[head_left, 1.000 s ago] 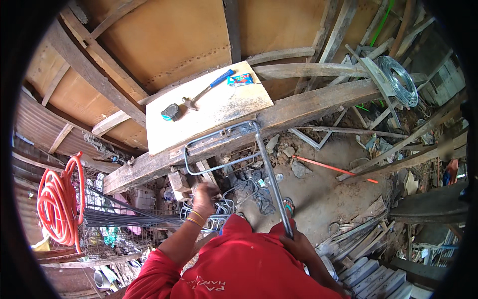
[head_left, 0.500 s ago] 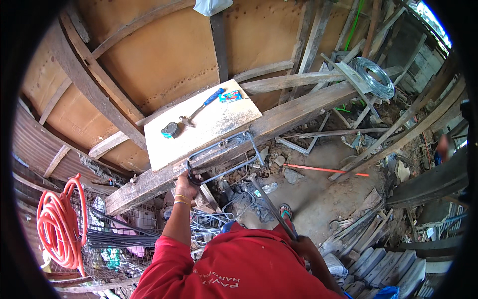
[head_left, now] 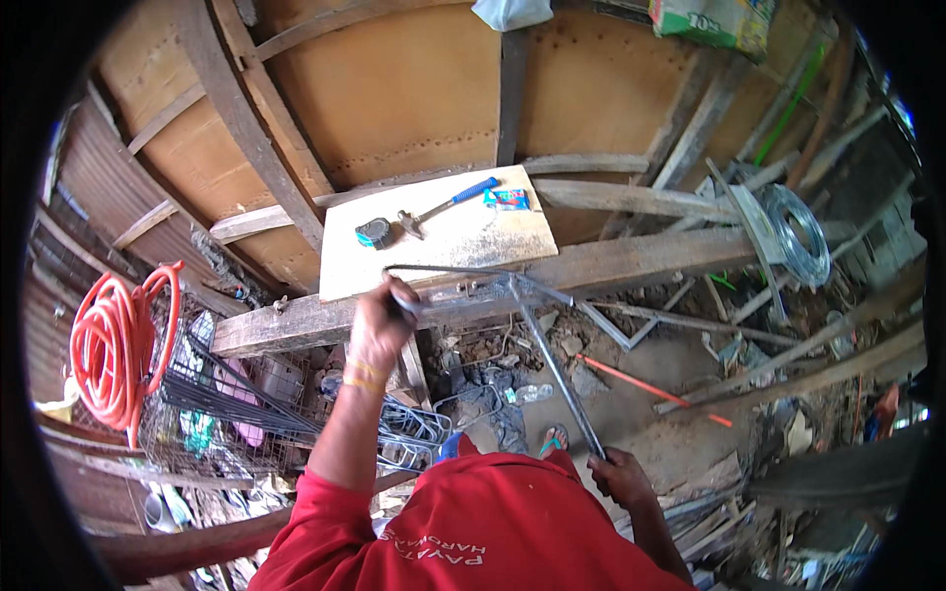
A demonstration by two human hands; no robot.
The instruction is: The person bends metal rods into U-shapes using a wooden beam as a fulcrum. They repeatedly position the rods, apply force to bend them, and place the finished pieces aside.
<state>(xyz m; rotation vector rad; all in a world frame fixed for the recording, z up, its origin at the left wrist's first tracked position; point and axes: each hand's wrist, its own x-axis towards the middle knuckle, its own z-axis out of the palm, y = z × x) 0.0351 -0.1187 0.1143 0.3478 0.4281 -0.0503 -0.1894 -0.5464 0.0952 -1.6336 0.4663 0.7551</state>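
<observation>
My left hand (head_left: 382, 320) is closed around the handle of a hacksaw (head_left: 453, 269), whose frame reaches rightward over the front edge of a plywood board (head_left: 458, 231). My right hand (head_left: 623, 480) grips the near end of a long grey metal bar (head_left: 557, 372). That bar slants up and away, its far end meeting the saw's frame in the view; I cannot tell whether they touch. On the board lie a claw hammer (head_left: 448, 205) with a blue grip, a black and blue tape measure (head_left: 374, 233) and a small blue and red packet (head_left: 506, 200).
A thick wooden beam (head_left: 650, 258) runs beneath the board. Coiled orange hose (head_left: 113, 345) hangs at the left, near black rods (head_left: 232, 399) on a wire cage. To the right are a coil of wire (head_left: 796, 236), an orange rod (head_left: 641, 384) and scrap timber.
My right hand has raised the bar, bringing its far end from over the floor up to the beam. My left hand has tilted the hacksaw. The whole view has shifted.
</observation>
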